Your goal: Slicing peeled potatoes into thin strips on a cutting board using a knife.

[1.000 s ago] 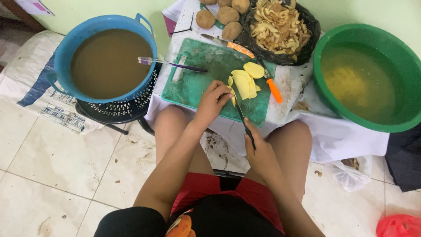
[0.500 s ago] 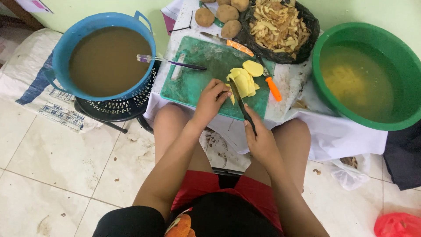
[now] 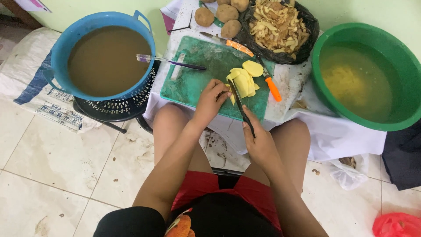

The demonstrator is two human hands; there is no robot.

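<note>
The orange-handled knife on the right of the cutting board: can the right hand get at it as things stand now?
Probably not at once. The right hand is shut on the black knife, so it is occupied. The orange-handled knife itself lies uncovered beside the potato slices, with nothing lying over it.

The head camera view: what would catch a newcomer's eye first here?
Probably the two big basins: a blue basin of murky brown water at left, and a green basin of cloudy water at right. Between them, on a green cutting board, the left hand steadies yellow potato slices while the right hand holds a dark knife. Behind lies a black bag of potato peels.
</note>
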